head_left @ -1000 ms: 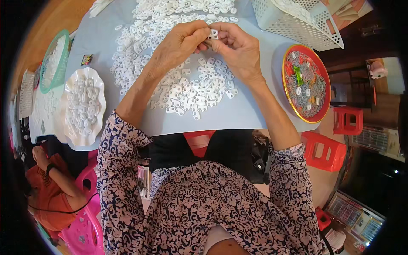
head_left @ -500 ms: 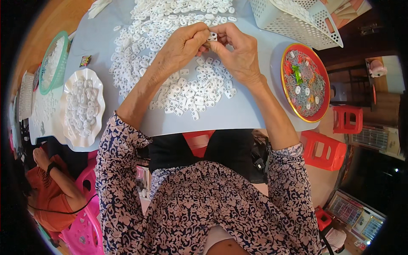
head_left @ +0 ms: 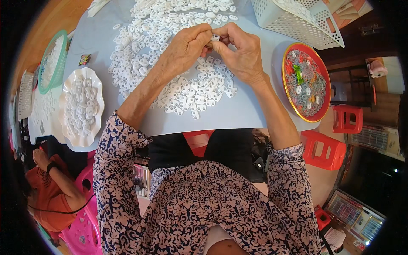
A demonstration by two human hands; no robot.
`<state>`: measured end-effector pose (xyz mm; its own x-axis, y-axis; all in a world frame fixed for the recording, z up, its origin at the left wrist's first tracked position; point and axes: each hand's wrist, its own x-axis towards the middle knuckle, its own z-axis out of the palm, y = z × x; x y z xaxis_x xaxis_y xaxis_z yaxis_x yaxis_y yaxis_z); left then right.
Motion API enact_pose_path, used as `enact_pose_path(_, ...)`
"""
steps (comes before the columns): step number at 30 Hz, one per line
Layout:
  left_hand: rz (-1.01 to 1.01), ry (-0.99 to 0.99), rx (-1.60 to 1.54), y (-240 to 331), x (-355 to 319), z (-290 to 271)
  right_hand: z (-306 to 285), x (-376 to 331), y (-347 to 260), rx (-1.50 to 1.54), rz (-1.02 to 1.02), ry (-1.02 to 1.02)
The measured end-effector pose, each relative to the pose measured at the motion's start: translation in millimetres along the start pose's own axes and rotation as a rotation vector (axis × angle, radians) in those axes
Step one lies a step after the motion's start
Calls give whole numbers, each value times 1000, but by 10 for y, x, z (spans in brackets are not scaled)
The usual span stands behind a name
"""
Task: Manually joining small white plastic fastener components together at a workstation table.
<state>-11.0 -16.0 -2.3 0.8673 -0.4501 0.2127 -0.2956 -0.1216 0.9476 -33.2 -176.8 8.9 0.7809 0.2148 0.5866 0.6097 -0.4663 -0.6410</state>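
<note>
Above the table, my left hand (head_left: 185,47) and my right hand (head_left: 243,53) meet fingertip to fingertip. A small white plastic piece with holes (head_left: 215,38) shows between them, pinched by my right thumb and fingers. My left fingers are closed right beside it; what they grip is hidden by the fingers. Below and around my hands lie many loose white two-holed plastic pieces (head_left: 187,100). On the right stands a round red tray with a gold rim (head_left: 284,80), holding grey spring-like bits, a few white pieces and a green wrapper (head_left: 298,75).
A scalloped white dish (head_left: 98,87) of white pieces stands at left, near a small wrapper (head_left: 84,60). Beyond it is a green basket (head_left: 63,63). A perforated white basket (head_left: 289,27) stands back right. Red stools (head_left: 325,151) are at right; another person (head_left: 55,187) sits left.
Both hands have shifted very slightly to the right, still together. The white piece between them is turned a little and shows less of its holes.
</note>
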Motion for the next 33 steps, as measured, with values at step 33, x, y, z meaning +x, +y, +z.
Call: enact_pose_path(33,76,26,-62,-20,19,-71,70,-14,70,557,335,27)
